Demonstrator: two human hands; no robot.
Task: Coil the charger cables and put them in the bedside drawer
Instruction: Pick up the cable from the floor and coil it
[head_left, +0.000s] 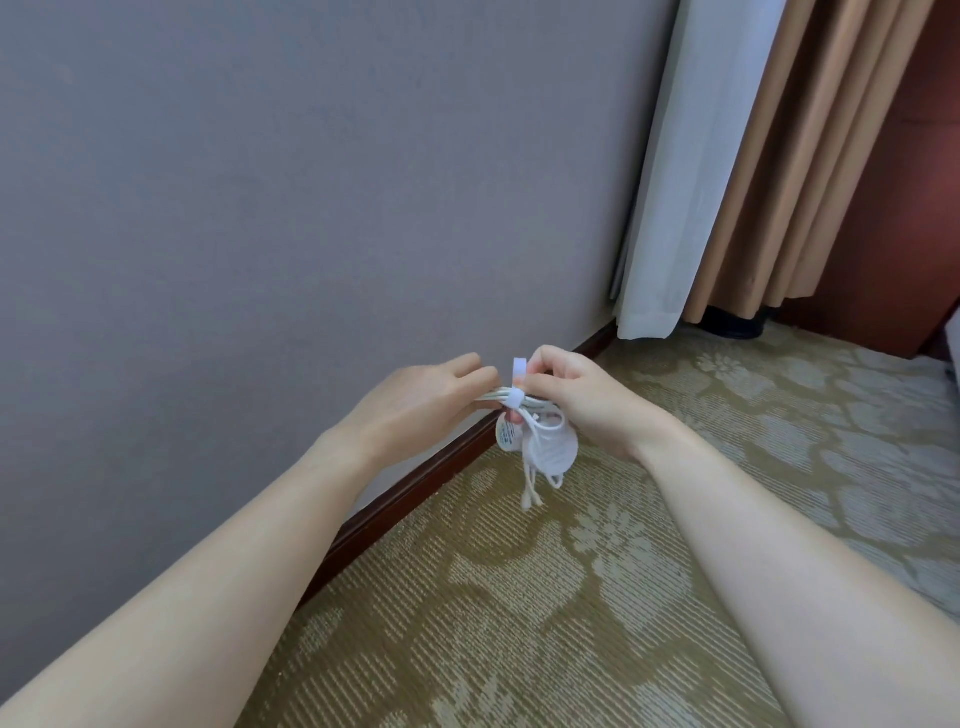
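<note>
At the centre of the frame the right hand (576, 400) has its fingers curled, with thumb and forefinger pinching the free tab of a white fastening strap (519, 370). The strap stands up between the two hands and is already looped once round the bundle. Just left of it, the left hand (426, 395) grips the gathered strands of the charger cable (543, 441) and holds the loops together in mid-air.

Judging from this, the coiling of this cable is essentially done and the person is on the tying step, since the strap is wrapped but its end is not yet pressed down. Closing the strap and stowing the bundle are still to do. No bedside drawer is in view, and no other cable can be seen, so how many remain cannot be told.

The cable is thin and white, wound into a small loose coil that hangs below the hands. Two short ends with plugs dangle from its bottom, and a small round printed tag sits at its left.

Behind and below it are the patterned carpet (519, 623), a dark baseboard (415, 488) and a grey wall (260, 208). Curtains (727, 182) hang at the upper right.
</note>
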